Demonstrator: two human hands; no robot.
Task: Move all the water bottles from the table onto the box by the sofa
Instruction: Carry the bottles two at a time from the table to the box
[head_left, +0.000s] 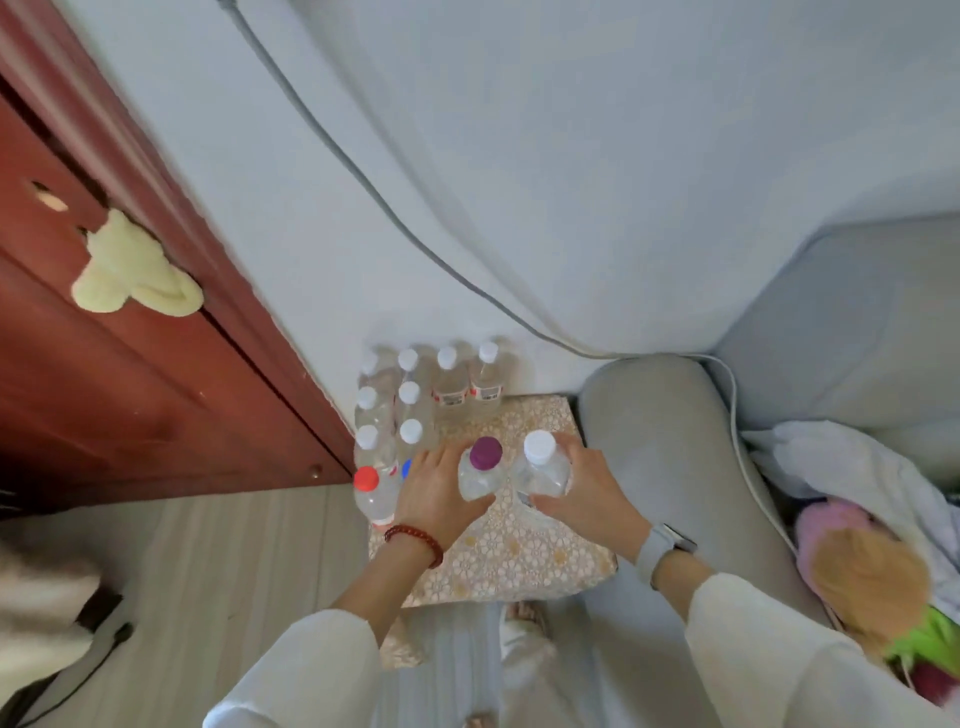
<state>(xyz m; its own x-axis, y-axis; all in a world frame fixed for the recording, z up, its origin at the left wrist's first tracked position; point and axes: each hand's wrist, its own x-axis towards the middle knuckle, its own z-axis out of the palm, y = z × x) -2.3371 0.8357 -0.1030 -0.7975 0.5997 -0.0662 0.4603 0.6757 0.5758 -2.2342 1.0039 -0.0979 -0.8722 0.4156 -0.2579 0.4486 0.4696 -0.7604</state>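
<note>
The box (519, 561), covered in a pale floral-patterned cloth, stands on the floor between a red-brown wooden door (130, 374) and the grey sofa (675, 467).

Both hands are at the box top. The left hand (436, 493) grips the purple-capped bottle (480, 475), fingers curled round its body. The right hand (587, 493) grips the large white-capped bottle (540, 467) in the same manner. The two held bottles are upright and just beside each other, over the middle of the box; whether their bases touch the cloth cannot be told.

A group of white-capped bottles (415, 395) stands upright at the far left of the box, against the wall. A red-capped bottle (371, 496) stands at the left edge, just beside the left hand. A blue cap (406, 467) shows behind that hand.

The left wrist carries a red bead bracelet (415, 540); the right wrist carries a grey watch (665, 545). A grey cable (363, 187) runs down the wall.
</note>
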